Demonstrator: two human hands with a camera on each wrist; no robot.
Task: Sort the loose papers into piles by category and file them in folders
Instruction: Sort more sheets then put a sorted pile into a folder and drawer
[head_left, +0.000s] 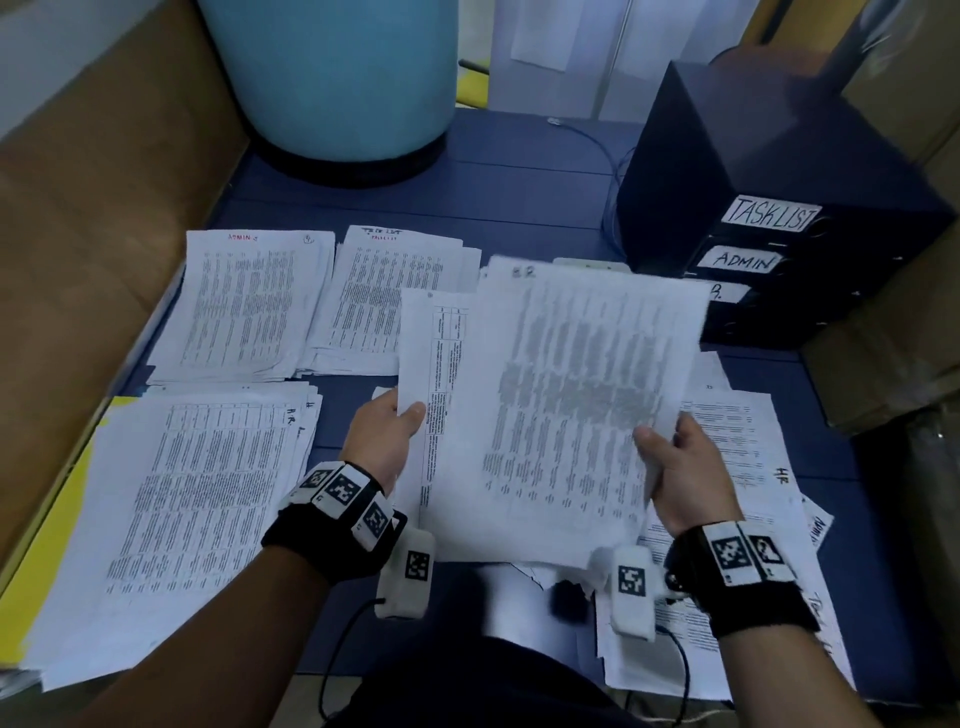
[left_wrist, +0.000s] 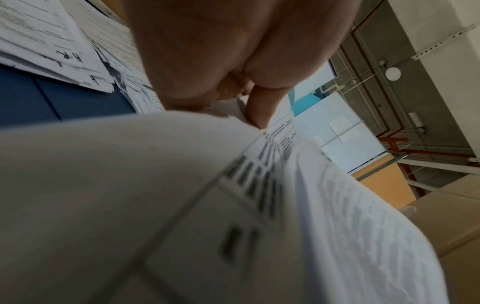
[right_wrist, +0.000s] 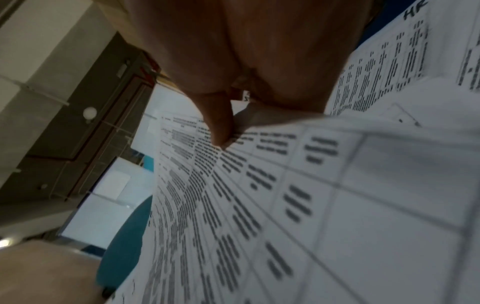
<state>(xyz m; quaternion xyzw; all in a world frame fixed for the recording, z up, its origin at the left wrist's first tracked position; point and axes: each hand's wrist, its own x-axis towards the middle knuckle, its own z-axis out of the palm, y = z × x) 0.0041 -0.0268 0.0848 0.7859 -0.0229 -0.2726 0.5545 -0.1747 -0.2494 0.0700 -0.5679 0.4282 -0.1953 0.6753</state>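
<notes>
I hold two lots of printed paper above the blue table (head_left: 519, 208). My left hand (head_left: 387, 428) grips the left edge of a sheet with a table printed on it (head_left: 423, 364), thumb on top (left_wrist: 257, 111). My right hand (head_left: 680, 467) pinches the right edge of a larger sheet marked "B.R" (head_left: 576, 384), thumb on its face (right_wrist: 221, 127). On the table lie an "ADMIN" pile (head_left: 249, 306), a task-list pile (head_left: 395, 296), an "H.R" pile (head_left: 187, 499) at the left and loose "HR" sheets (head_left: 748, 447) under my right hand.
A black file box (head_left: 779, 208) with labels "TASKLIST", "ADMIN" and a partly hidden third stands at the back right. A blue barrel (head_left: 332, 78) stands at the back. A yellow folder (head_left: 52, 545) lies under the left pile. Cardboard boxes (head_left: 78, 208) line both sides.
</notes>
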